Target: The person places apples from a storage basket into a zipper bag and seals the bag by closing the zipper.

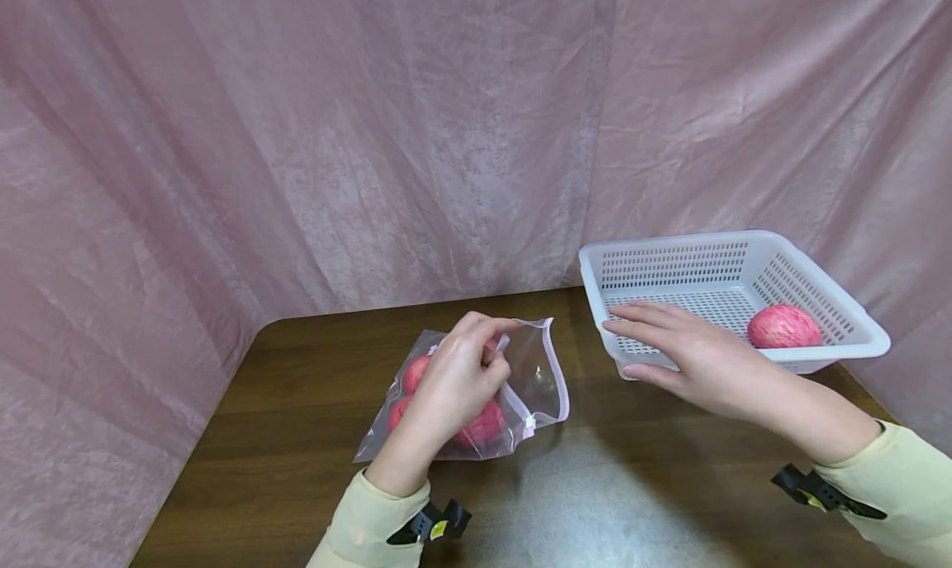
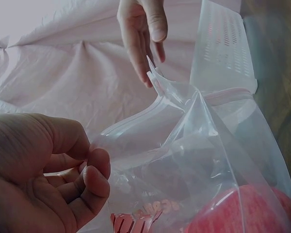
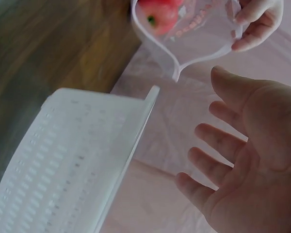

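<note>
At six o'clock in the head view we see a clear zip bag [image 1: 543, 371] of red apples [image 1: 483, 426], mouth gaping toward three; its pink lettering [image 2: 157, 206] we cannot read. The left hand [image 1: 455, 378] pinches the bag's edge. The right hand [image 1: 695, 357], fingers apart, hangs at four o'clock by the rim of a white basket [image 1: 673, 262] holding one apple [image 1: 784, 326]. Beneath lies a brown wooden table [image 1: 290, 403]; a pink curtain [image 1: 409, 138] fills twelve.

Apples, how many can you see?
At least 4: one apple in the basket, near its right end; in the bag, two apples at the left, another apple at the right. The left hand may hide more.
</note>
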### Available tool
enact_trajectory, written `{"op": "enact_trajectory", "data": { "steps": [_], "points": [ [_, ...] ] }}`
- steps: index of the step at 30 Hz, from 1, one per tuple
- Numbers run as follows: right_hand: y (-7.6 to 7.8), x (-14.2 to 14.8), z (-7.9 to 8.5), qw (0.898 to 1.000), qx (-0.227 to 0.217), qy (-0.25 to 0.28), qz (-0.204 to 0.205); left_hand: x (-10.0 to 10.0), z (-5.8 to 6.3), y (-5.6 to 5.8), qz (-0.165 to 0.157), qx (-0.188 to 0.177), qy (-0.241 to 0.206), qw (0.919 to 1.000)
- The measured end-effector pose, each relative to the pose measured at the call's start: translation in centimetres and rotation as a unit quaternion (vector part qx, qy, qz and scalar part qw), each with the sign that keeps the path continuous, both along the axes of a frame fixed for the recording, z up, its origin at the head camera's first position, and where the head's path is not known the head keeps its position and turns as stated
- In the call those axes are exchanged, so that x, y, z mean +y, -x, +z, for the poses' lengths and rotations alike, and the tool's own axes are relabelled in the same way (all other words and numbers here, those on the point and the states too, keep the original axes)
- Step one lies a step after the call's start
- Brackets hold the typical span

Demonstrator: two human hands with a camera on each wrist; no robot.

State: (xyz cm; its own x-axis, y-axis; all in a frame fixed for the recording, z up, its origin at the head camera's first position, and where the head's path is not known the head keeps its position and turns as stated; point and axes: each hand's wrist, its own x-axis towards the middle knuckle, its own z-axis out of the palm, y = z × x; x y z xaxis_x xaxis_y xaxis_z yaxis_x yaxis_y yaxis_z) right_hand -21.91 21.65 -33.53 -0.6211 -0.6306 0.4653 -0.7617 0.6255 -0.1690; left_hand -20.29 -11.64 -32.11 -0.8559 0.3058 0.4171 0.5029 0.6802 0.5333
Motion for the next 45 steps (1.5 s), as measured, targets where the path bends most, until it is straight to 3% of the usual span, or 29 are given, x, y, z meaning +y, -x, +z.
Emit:
{"op": "enact_trajectory", "data": {
  "steps": [25, 35, 45],
  "points": [
    [1.9, 5.1, -0.3, 0.995, 0.021, -0.047, -0.089, -0.1, -0.1, 0.1, -0.001, -0.006, 0.001, 1.0000],
    [2.7, 6.7, 0.0, 0.982, -0.029, -0.093, -0.159, 0.0, -0.1, 0.2, -0.006, 0.012, 0.001, 0.9999],
    [3.7, 8.5, -0.2, 0.971, -0.075, -0.115, -0.193, 0.0, 0.0, 0.2, -0.006, 0.006, 0.003, 1.0000]
  ]
}}
